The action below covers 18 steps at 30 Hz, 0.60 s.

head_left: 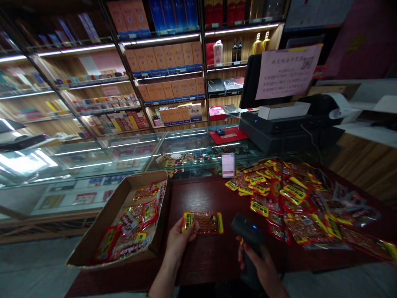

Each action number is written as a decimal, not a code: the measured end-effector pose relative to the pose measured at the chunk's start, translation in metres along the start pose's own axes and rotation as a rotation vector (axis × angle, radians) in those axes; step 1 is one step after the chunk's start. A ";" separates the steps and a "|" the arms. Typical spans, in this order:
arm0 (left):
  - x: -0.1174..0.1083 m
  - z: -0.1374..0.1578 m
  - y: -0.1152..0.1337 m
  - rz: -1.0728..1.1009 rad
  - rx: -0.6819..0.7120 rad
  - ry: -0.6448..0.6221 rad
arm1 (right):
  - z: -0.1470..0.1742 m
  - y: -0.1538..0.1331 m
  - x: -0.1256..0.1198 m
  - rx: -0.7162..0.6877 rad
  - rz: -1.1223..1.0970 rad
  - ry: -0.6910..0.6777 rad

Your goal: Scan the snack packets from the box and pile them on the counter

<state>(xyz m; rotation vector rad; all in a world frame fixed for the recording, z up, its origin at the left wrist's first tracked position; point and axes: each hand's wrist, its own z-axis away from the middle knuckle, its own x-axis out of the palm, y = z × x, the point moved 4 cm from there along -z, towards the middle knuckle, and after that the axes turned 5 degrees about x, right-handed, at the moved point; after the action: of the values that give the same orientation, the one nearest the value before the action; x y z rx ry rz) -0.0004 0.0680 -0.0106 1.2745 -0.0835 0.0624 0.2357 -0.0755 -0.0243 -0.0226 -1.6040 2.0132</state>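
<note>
My left hand (pixel 180 238) is closed on one end of a flat snack packet (pixel 207 222) with red and yellow edges and brown strips showing through. My right hand (pixel 259 258) grips a black handheld barcode scanner (pixel 248 229) with a small blue light on top. The scanner's head points toward the packet but stays apart from it. On the right of the dark red table (pixel 195 190) lies a heap of similar packets (pixel 266 182). To the left stands an open cardboard box (pixel 163 215) with several packets inside.
A glass display counter (pixel 130 153) runs behind the table. At the back right stand a monitor (pixel 249 82) with a paper notice (pixel 287 70) on it and a black cash drawer (pixel 263 132). Shelves (pixel 173 72) of boxes and bottles line the wall.
</note>
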 end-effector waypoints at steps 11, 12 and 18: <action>-0.008 0.009 0.006 0.106 0.199 0.014 | -0.001 0.001 0.009 0.011 0.122 -0.032; -0.011 0.009 0.005 0.078 0.251 0.013 | 0.000 0.001 0.010 0.007 0.145 -0.037; -0.015 0.009 0.000 0.006 0.275 -0.025 | 0.010 0.000 0.014 0.008 0.245 -0.100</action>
<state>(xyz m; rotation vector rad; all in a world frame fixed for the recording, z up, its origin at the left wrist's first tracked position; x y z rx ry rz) -0.0155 0.0593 -0.0094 1.5497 -0.1030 0.0648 0.2201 -0.0784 -0.0172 -0.1222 -1.7265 2.2367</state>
